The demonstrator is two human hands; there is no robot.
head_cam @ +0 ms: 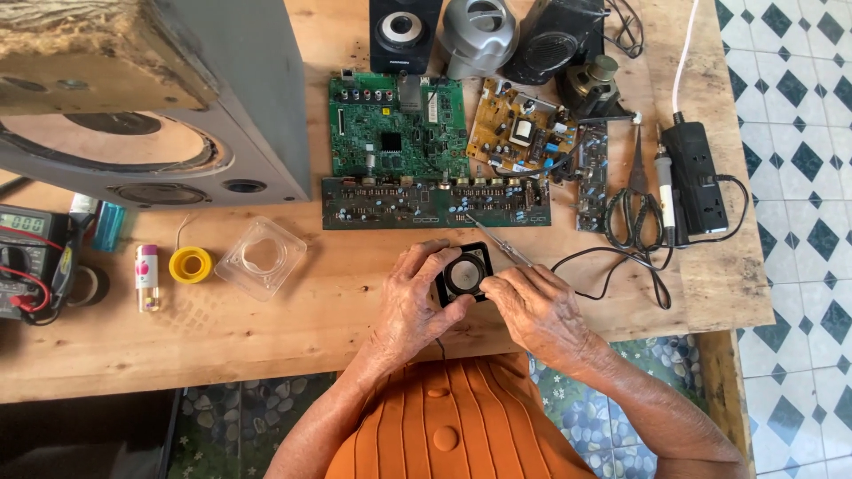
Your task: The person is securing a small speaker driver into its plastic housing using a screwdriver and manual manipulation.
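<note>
A small square black speaker (466, 275) with a round silvery cone lies near the front edge of the wooden table (266, 337). My left hand (413, 297) grips its left side, fingers curled over the frame. My right hand (532, 306) rests against its right side and holds a thin metal tool (497, 241) that slants up-left toward a long dark circuit board (435, 202). Whether the tool's tip touches that board cannot be told.
A green circuit board (395, 133) and a yellow board (519, 133) lie behind. A big grey speaker cabinet (177, 106) fills the left. A multimeter (27, 262), solder spool (190, 264), clear plastic dish (262, 257), scissors (635, 200), soldering iron (666, 191) and black power strip (697, 177) surround the hands.
</note>
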